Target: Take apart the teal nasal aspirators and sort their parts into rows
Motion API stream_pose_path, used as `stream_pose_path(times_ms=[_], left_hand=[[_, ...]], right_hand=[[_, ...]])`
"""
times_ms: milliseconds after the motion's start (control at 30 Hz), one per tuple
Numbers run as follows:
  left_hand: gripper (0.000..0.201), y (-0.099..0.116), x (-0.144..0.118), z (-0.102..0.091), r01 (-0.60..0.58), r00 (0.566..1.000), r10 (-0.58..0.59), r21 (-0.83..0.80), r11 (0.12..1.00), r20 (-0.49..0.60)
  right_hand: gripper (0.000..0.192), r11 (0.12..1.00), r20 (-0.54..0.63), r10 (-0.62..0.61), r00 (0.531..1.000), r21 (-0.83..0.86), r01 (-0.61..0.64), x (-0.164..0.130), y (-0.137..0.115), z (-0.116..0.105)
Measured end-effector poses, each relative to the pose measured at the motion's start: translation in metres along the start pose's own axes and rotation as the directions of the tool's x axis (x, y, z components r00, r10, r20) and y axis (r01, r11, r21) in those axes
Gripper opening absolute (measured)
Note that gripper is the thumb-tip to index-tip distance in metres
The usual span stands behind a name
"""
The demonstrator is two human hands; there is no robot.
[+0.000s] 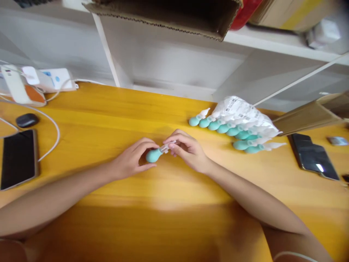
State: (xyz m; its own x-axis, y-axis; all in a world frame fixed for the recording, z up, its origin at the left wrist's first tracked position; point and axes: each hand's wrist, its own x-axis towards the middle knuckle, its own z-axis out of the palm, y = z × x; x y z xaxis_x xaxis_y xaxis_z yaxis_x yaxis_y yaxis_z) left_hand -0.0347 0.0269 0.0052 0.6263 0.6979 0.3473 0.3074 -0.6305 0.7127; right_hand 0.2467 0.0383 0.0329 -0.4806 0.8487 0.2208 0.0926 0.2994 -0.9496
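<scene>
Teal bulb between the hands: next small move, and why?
Probably seat the clear tip fully into the teal bulb with a short push. The left hand grips the bulb, the right hand pinches the tip, and both parts already line up end to end. The finished pieces in the row beside the plastic bag all show tips on.

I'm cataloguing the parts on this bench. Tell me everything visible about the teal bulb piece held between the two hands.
The teal bulb piece is a small, rounded bulb, seemingly soft rubber, with a clear, slim plastic tip at one end. It lies nearly level just above the yellow wooden table, bulb leftward, tip rightward. The left hand cups the bulb; the right hand pinches the tip. Motion blur hides finer detail.
</scene>
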Motion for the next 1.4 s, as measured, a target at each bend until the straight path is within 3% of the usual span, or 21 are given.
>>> stream_pose_path(times_ms=[67,167,233,333,533,733,900,1033,1100,1200,1233,1333,1400], left_hand=[[0.06,-0.002,-0.002,0.001,0.003,1.0,-0.003,0.01,1.0,0.011],[0.062,-0.005,-0.003,0.003,0.037,0.999,-0.037,0.013,0.999,0.02],[0.054,-0.005,-0.003,0.004,0.054,0.998,-0.054,0.011,0.998,0.025],[0.039,-0.003,-0.003,0.005,0.043,0.998,-0.044,0.02,0.999,0.039],[0.04,0.002,-0.002,0.003,0.025,0.996,-0.031,0.079,0.997,0.086],[0.04,0.003,-0.002,0.002,0.015,0.994,-0.026,0.11,0.994,0.107],[0.035,0.005,-0.002,0.003,0.003,0.991,-0.021,0.134,0.991,0.13],[0.034,0.003,-0.002,0.003,-0.07,0.989,0.049,0.155,0.985,0.139],[0.028,0.002,-0.001,0.003,-0.12,0.982,0.09,0.174,0.977,0.168],[0.023,0.001,0.002,0.003,-0.174,0.962,0.119,0.214,0.961,0.245],[0.023,0.001,0.002,0.003,-0.181,0.959,0.12,0.23,0.956,0.258],[0.024,0.003,0.004,0.003,-0.18,0.959,0.11,0.262,0.948,0.261],[0.024,0.004,0.006,0.003,-0.173,0.959,0.1,0.267,0.948,0.267]], right_hand=[[0.017,0.98,-0.001,-0.087,0.996,-0.177,0.086,-0.001,-0.016,-0.009],[0.013,0.854,-0.011,-0.253,0.967,-0.473,0.218,-0.003,-0.045,-0.032],[0.013,0.751,-0.033,-0.316,0.948,-0.62,0.228,-0.006,-0.063,-0.052],[0.015,0.641,-0.055,-0.266,0.962,-0.756,0.134,-0.011,-0.08,-0.082],[0.02,0.48,-0.051,-0.186,0.981,-0.876,0.046,-0.014,-0.063,-0.117],[0.025,0.469,-0.016,-0.147,0.989,-0.882,0.055,-0.004,-0.037,-0.123],[0.018,0.446,-0.018,-0.146,0.989,-0.894,0.049,-0.007,-0.049,-0.126],[0.013,0.385,-0.039,-0.287,0.957,-0.919,0.078,-0.012,-0.069,-0.111],[0.012,0.44,-0.027,-0.375,0.926,-0.885,0.152,-0.016,-0.067,-0.087],[0.014,0.592,0.15,-0.349,0.925,-0.73,0.342,-0.021,-0.037,-0.037],[0.014,0.597,0.225,-0.343,0.912,-0.697,0.396,-0.022,-0.023,-0.02],[0.017,0.614,0.317,-0.29,0.903,-0.662,0.43,-0.025,0.016,0.016],[0.015,0.665,0.35,-0.242,0.905,-0.62,0.417,-0.024,0.03,0.022]])
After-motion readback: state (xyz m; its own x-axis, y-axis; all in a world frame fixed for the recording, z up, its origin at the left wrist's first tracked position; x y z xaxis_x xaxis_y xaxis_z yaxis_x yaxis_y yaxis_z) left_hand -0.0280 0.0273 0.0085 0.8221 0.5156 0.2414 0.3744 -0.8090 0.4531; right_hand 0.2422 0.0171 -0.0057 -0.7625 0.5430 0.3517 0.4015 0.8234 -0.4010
